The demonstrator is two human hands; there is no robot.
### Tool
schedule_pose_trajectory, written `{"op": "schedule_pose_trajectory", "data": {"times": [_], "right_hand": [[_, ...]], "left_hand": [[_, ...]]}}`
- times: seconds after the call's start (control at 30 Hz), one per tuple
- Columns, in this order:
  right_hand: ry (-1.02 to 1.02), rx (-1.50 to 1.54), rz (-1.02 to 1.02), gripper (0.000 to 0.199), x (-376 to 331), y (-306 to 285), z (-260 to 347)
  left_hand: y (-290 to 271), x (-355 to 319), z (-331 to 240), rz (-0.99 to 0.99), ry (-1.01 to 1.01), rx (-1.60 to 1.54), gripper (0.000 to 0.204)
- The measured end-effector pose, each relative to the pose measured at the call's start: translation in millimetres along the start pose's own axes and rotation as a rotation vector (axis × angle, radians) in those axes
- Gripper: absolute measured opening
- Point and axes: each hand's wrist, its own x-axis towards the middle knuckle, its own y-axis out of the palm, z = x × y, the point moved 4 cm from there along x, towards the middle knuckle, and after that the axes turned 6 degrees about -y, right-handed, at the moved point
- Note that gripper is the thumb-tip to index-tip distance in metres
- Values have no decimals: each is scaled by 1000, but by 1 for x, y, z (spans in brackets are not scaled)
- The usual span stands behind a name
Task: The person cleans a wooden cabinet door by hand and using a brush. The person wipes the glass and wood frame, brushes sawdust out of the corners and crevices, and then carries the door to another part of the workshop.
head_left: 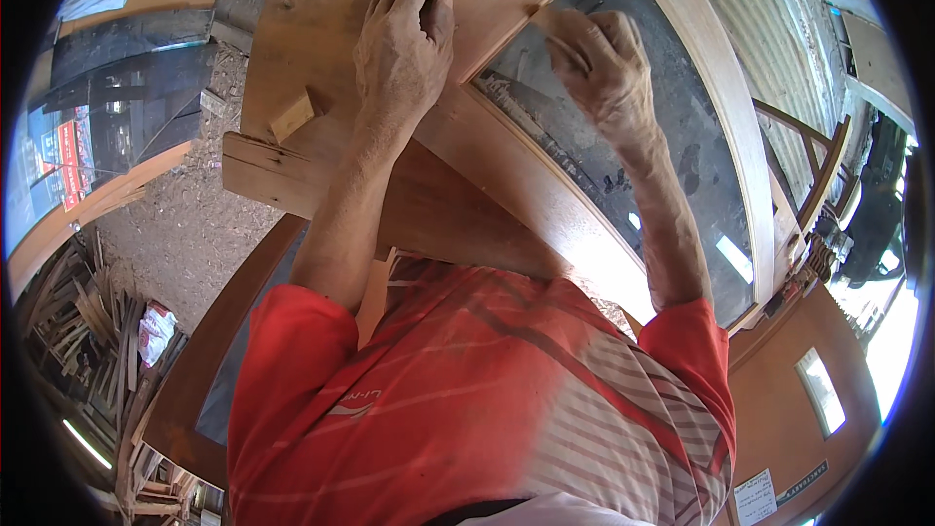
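A pale wooden frame around a dark glass panel lies slanted on the workbench. My left hand is closed at the frame's left edge; its fingertips are turned away, so what they grip, if anything, stays hidden. Over the glass, close to the inner edge of the frame's far-left bar, my right hand has its fingers curled together. A smeared tan shape shows at its fingertips, too blurred to name. A small wooden block rests on the bench left of my left forearm.
The wooden workbench extends under the frame, with a plank along its near-left edge. More panelled frames lean at left and lower right. Wood offcuts are heaped at lower left. Corrugated sheeting stands at far right.
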Motion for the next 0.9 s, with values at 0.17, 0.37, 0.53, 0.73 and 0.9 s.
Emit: {"op": "schedule_pose_trajectory", "data": {"times": [0.17, 0.37, 0.53, 0.73, 0.9], "right_hand": [[-85, -54, 16, 32, 0, 6, -30], [-53, -8, -78, 27, 1, 8, -30], [29, 45, -20, 30, 1, 5, -10], [26, 109, 54, 29, -7, 4, 17], [256, 46, -66, 30, -13, 12, -1]], "left_hand": [[1, 3, -5, 7, 11, 20, 22], [2, 1, -4, -4, 16, 26, 21], [1, 1, -3, -12, 27, 30, 21], [3, 1, -5, -13, 39, 31, 21], [2, 2, -5, -33, 62, 39, 20]]}}
